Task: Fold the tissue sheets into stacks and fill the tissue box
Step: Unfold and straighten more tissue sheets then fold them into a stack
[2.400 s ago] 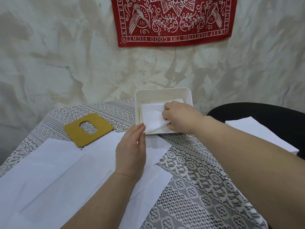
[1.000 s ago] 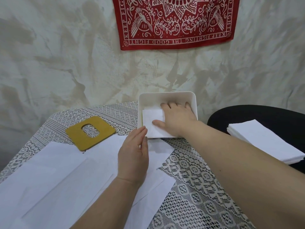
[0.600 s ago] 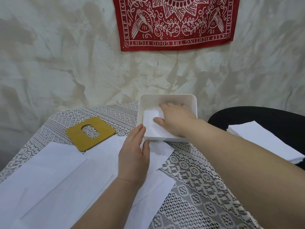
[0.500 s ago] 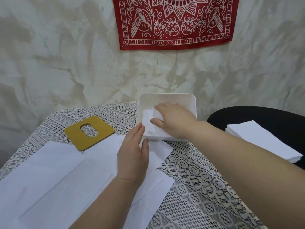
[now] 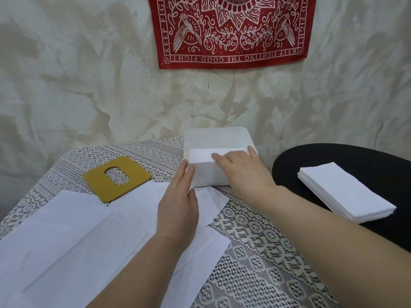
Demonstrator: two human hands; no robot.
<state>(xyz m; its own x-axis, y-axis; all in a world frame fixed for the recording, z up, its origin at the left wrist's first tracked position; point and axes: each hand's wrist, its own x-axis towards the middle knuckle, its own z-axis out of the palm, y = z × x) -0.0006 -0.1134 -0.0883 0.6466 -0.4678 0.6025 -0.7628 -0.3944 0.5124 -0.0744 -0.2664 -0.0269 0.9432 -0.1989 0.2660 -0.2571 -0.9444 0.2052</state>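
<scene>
Now the white tissue box (image 5: 209, 174) is seen more from the side than a moment ago, and the right hand (image 5: 242, 167) has been slid toward its right edge. A folded tissue (image 5: 204, 154) is lain inside the box, at the back of the bench (image 5: 255, 252). It is pressed down by the flat, straight fingers (image 5: 219, 157) of the right hand; nothing is gripped. The left hand (image 5: 179, 203) is laid open against the box's left side and on loose tissue sheets (image 5: 77, 236). Tissue is thought to be very light, soft and easy to tear, so it is best held gently by its folded edge. The box looks smooth and stiff, with round corners. A yellow lid (image 5: 116, 177) with an oval hole is lain on the lacy cloth. A neat tissue stack (image 5: 344, 196) is kept on a black seat (image 5: 322, 158).
</scene>
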